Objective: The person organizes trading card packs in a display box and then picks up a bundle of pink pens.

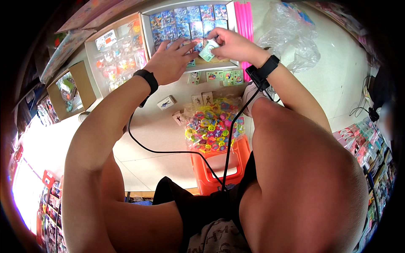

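Note:
My right hand (235,46) pinches a small pale green printed pack (208,51), tilted over the near right part of a shallow white carton (208,67). Inside the carton stand rows of small blue printed packs (193,14). My left hand (172,60) spreads its fingers over the carton's near left part, with no object seen in its grip; whether the fingertips touch the packs I cannot tell. Part of the near row is hidden under that hand. Several green packs (224,77) lie on the floor just below the carton's near wall.
A carton of bagged small toys (118,63) adjoins on the left. Pink tubes (244,28) and clear plastic wrap (289,38) lie to the right. Nearer are small white card packs (166,102), a bag of colourful trinkets (212,126) and an orange plastic stool (202,175). A black cable (230,132) hangs between my arms.

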The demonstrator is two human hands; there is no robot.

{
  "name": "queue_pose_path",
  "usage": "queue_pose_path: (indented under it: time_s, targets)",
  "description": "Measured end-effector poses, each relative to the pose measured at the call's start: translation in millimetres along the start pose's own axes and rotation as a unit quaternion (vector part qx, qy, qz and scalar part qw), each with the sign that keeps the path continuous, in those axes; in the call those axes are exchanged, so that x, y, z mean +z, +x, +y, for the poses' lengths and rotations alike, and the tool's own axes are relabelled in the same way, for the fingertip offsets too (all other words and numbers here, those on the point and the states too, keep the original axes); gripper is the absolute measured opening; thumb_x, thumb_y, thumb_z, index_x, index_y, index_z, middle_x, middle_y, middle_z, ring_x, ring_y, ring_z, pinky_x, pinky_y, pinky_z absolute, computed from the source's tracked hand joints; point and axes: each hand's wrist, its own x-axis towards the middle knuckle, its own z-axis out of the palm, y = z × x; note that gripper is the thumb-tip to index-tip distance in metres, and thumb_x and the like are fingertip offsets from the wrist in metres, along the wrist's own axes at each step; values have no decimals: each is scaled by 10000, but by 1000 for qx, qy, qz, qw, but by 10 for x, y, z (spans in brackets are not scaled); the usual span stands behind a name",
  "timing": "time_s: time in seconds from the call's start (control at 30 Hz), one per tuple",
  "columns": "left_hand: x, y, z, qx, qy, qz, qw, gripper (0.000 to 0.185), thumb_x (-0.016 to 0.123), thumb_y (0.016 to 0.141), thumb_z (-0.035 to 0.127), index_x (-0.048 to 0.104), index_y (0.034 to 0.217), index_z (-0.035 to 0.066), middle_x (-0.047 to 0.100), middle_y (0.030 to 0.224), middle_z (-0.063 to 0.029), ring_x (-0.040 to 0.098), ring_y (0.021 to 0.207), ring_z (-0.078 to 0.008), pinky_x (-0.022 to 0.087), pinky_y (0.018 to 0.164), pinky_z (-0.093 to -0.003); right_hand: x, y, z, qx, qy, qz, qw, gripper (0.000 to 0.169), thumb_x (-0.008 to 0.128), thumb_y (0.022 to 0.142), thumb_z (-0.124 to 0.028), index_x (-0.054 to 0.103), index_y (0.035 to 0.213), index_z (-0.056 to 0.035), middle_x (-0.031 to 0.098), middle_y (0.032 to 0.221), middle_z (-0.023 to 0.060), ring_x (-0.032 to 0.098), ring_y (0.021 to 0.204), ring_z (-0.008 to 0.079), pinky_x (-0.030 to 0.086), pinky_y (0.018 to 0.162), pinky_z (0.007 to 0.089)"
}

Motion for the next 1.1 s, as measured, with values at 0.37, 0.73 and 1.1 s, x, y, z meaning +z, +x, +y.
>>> queue_pose_path:
  time_s: [0.37,0.73,1.1]
  targets:
    - [39,-10,-40,-12,-16,0,1000,537,590,1000,187,505,1529,152,437,1630,-13,405,1489,-288,367,1157,-578,198,111,75,55,-102,-50,992,211,740,980,-141,607,1044,9,672,840,82,703,661,162,564,573,325]
    - [85,-34,-57,-15,-18,7,1000,545,577,991,163,504,1531,156,432,1646,-4,416,1488,-288,363,1153,-590,232,132,-163,9,-215,-51,975,230,772,919,-152,633,950,28,691,813,181,727,728,292,553,659,412]
    - [77,-23,19,-30,-59,4,998,510,538,1031,177,515,1536,248,369,1689,-60,356,1531,-352,343,1163,-637,189,314,4,57,-238,-72,967,245,734,953,-188,654,846,16,681,701,138,682,615,229,530,608,390]
